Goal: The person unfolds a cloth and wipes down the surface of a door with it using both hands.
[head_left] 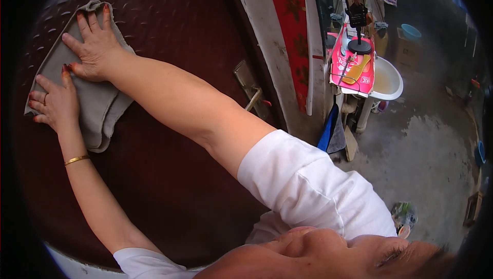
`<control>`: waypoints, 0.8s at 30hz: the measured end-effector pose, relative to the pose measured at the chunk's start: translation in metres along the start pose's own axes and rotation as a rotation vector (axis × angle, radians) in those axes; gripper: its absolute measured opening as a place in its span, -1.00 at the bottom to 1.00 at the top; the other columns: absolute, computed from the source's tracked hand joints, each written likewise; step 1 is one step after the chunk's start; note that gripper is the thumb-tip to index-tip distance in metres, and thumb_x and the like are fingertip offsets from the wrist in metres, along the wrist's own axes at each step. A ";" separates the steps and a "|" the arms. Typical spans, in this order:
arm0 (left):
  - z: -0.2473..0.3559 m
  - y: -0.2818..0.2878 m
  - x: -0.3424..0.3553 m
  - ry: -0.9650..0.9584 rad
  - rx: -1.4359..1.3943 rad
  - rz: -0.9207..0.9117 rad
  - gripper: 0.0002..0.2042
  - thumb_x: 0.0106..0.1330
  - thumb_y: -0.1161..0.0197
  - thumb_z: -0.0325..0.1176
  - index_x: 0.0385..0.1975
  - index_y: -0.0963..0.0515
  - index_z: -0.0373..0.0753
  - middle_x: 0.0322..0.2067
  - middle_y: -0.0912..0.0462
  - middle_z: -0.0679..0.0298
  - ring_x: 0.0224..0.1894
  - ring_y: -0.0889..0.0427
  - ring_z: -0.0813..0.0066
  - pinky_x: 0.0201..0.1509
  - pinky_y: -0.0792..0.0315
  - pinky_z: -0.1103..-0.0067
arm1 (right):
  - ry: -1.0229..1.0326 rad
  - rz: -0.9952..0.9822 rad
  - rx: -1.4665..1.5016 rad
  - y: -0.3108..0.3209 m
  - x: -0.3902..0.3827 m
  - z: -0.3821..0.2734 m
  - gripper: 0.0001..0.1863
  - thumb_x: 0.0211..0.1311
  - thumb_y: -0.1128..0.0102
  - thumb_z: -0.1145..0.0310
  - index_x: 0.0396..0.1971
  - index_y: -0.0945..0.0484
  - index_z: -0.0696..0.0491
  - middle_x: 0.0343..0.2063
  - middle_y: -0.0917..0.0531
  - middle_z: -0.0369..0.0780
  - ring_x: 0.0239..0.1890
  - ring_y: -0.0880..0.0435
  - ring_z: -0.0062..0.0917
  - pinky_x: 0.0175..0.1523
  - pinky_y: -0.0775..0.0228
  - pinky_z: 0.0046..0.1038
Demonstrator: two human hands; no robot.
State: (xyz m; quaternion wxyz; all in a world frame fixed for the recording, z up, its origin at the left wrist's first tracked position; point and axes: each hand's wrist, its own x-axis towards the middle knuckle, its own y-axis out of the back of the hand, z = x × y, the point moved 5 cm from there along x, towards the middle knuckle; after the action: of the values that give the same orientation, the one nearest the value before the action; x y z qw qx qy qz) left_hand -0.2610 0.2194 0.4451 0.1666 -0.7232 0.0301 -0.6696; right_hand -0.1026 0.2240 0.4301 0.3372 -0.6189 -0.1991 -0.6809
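Both of my hands press flat on a grey cloth (97, 117), which is spread and partly folded against a dark red-brown metal door (169, 104). My right hand (97, 45) lies on the cloth's upper part, fingers spread toward its top edge. Lower and farther left, my left hand (57, 102) rests with fingers apart near the cloth's left edge; a gold bracelet circles that wrist. Neither hand grips the cloth. Under my right forearm, the door's metal handle (254, 97) is partly covered.
Right of the door runs a white frame with a red patterned strip (288, 27). Beyond it, a phone (355, 8) on a stand and a yellow comb (357, 69) sit on a pink box (339, 66). Beside them stands a white washbasin (398, 86) above the grey floor (411, 171).
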 end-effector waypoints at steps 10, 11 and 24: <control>0.009 0.011 -0.002 -0.076 -0.175 0.182 -0.23 0.26 0.35 0.38 0.37 0.01 0.04 0.34 -0.05 -0.03 0.39 0.00 0.03 0.27 0.00 -0.02 | 0.016 0.072 -0.121 -0.010 -0.003 0.005 -0.27 0.12 0.16 -0.21 0.25 -0.31 -0.11 0.32 -0.06 0.12 0.38 0.12 0.07 0.28 0.78 0.29; 0.011 0.014 -0.002 -0.089 -0.217 0.174 -0.23 0.25 0.35 0.39 0.38 0.01 0.05 0.34 -0.05 -0.01 0.39 0.00 0.05 0.26 -0.01 -0.02 | 0.016 0.073 -0.123 -0.010 -0.005 0.005 -0.27 0.12 0.16 -0.21 0.25 -0.31 -0.11 0.32 -0.06 0.12 0.38 0.12 0.07 0.28 0.78 0.29; 0.021 0.042 -0.038 -0.221 -0.215 0.169 -0.27 0.30 0.38 0.34 0.38 0.03 0.03 0.35 -0.04 0.00 0.39 -0.04 0.07 0.31 -0.05 0.03 | -0.053 0.093 -0.042 0.013 -0.050 -0.004 -0.28 0.01 -0.06 -0.10 0.15 -0.41 0.03 0.25 -0.13 0.22 0.35 0.08 0.16 0.32 0.69 0.24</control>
State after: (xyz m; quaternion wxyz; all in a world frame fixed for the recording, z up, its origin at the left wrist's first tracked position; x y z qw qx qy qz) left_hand -0.2369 0.1944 0.3961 0.1462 -0.8009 0.1439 -0.5626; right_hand -0.0962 0.2234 0.3783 0.3503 -0.6521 -0.1646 -0.6519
